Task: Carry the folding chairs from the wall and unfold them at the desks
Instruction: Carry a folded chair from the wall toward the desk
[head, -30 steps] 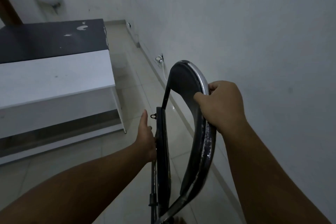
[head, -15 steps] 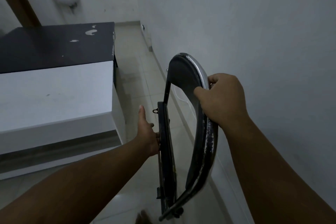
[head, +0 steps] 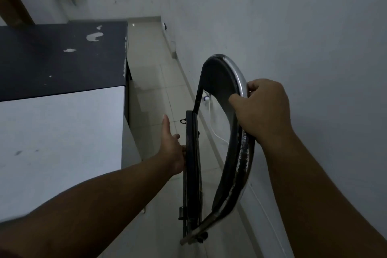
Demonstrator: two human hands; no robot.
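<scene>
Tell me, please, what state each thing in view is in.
Chair, folded, held upright in both hands.
Left hand, holds the chair's left edge, thumb straight.
Right hand, grips the chair's curved top rail.
Dark desk, top chipped in patches.
Plug, in the wall socket, cable hanging.
</scene>
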